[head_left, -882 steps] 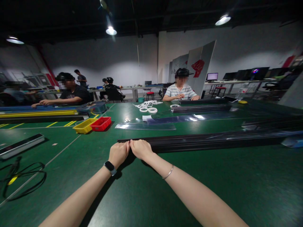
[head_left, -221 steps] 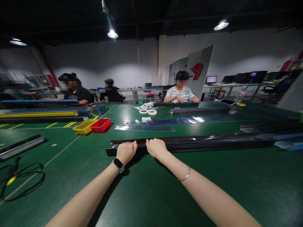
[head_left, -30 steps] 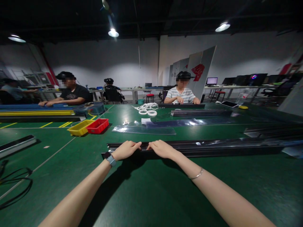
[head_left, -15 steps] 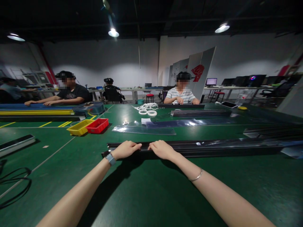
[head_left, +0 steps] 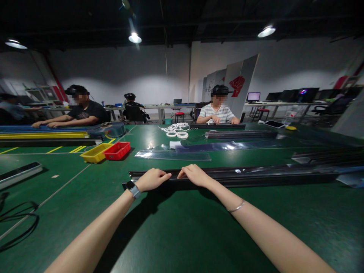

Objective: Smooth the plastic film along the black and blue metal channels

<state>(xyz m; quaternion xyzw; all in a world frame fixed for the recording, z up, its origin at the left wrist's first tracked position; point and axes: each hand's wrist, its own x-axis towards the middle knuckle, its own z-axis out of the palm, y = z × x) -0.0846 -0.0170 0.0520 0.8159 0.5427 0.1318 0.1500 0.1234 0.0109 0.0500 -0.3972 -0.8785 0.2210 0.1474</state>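
A long black profile [head_left: 256,181] with grooves lies across the table in front of me, glossy on its upper face. Over its left part is my left hand [head_left: 152,179], fingers curled round it and thumb pointing right along the top. Just to the right, with a small gap between, my right hand [head_left: 195,175] bends down to the same profile. Its fingers are drawn together at the groove; whether a thin piece sits between the tips I cannot tell. Beyond the hands are clear plastic strips [head_left: 173,156].
Yellow [head_left: 96,153] and red [head_left: 117,151] bins stand left of centre. White tape rolls [head_left: 182,135] lie farther back. More black profiles [head_left: 241,134] are beyond, near a seated person [head_left: 217,110]. Black cable [head_left: 19,220] and a silver-edged device [head_left: 19,175] are at left.
Over the last second my right hand has risen slightly, its fingertips more bent; my left hand stays put. Since the oldest frame the profile's left end shows farther left, and my hands have moved apart.
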